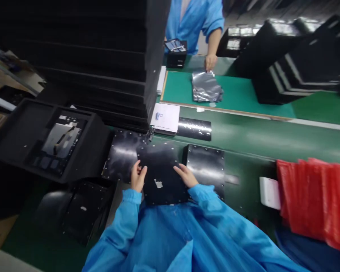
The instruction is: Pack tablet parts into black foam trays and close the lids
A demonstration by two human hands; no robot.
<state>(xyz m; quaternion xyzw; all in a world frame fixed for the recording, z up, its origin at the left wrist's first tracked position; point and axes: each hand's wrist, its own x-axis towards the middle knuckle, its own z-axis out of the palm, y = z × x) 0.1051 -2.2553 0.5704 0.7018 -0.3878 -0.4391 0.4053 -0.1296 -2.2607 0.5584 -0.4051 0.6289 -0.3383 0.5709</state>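
Observation:
A flat black panel (166, 166) with small studs along its edges and a torn pale patch (158, 183) is held close to my body. My left hand (138, 176) is closed on its left edge, thumb on top. On the right edge, my right hand (186, 175) grips it, also with the thumb on the upper face. Beside my left hand lies another dark studded panel (124, 153), partly under the held one. A glossy black studded panel or stack (206, 162) is just past my right hand.
Tall black foam trays (113, 68) rise at the left. A tray (19, 128) holds an electronic part (62, 139). Red bags (311, 200) and a white box (269, 193) lie right. Across the bench, a person's hand (210, 62) touches silver bags (206, 87).

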